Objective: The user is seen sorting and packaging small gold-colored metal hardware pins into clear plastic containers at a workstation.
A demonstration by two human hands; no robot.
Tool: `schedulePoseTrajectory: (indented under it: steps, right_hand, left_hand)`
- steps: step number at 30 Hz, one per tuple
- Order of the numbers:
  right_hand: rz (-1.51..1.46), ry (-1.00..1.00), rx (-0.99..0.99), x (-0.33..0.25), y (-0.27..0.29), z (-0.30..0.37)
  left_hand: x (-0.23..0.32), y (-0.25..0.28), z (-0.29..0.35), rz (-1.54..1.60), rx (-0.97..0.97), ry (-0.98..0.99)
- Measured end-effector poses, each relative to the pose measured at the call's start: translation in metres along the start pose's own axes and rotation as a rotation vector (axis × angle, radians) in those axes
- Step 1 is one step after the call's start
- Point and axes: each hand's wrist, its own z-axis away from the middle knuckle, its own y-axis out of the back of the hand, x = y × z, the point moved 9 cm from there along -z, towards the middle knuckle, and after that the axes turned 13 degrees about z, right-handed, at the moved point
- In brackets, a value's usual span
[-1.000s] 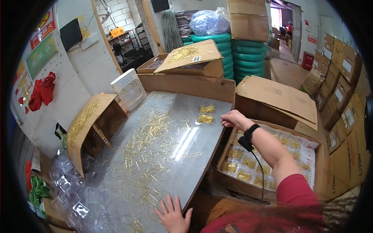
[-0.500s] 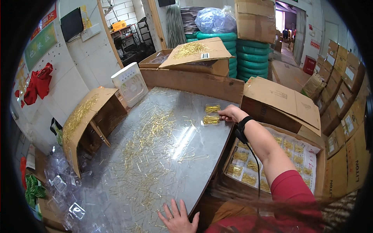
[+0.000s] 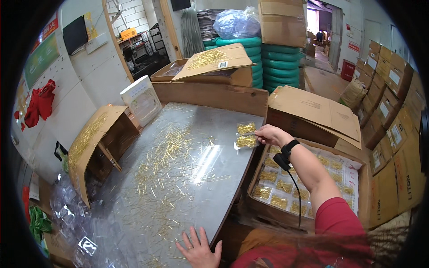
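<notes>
Two small clear plastic packs of gold wire hooks are near the table's right edge: a far pack [image 3: 245, 127] and a near pack [image 3: 246, 141]. My right hand [image 3: 273, 135] pinches the right edge of the near pack, which looks slightly raised and tilted. The fingers hide part of that edge. My left hand [image 3: 199, 251] rests with fingers spread at the near end of the grey table [image 3: 212, 190] and holds nothing. Loose gold wire hooks [image 3: 172, 149] lie scattered over the middle of the table.
Right of the table, an open carton [image 3: 308, 219] holds rows of filled packs. Empty clear plastic cases [image 3: 85, 228] pile up at the near left. A tipped cardboard box [image 3: 96, 134] and a white fan [image 3: 142, 100] stand along the left edge. A wooden board [image 3: 210, 93] borders the far side.
The view has shifted a little. My right hand has drawn the near pack slightly toward me and tilted it off the table. My left hand stays spread on the table.
</notes>
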Motion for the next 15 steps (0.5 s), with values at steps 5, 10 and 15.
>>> schedulePoseTrajectory:
  steps: [5,10,15]
  right_hand:
    - [-0.060,0.113,-0.040,0.025,0.032,0.085]
    - [-0.115,-0.006,0.165,0.125,0.149,0.192]
    - [-0.158,-0.159,0.458,0.244,0.264,0.302]
  left_hand:
    - [-0.001,0.001,0.009,0.349,-0.040,-0.021]
    - [-0.005,-0.001,0.006,0.367,-0.170,0.056]
    - [0.012,0.035,-0.011,0.217,-0.094,-0.048]
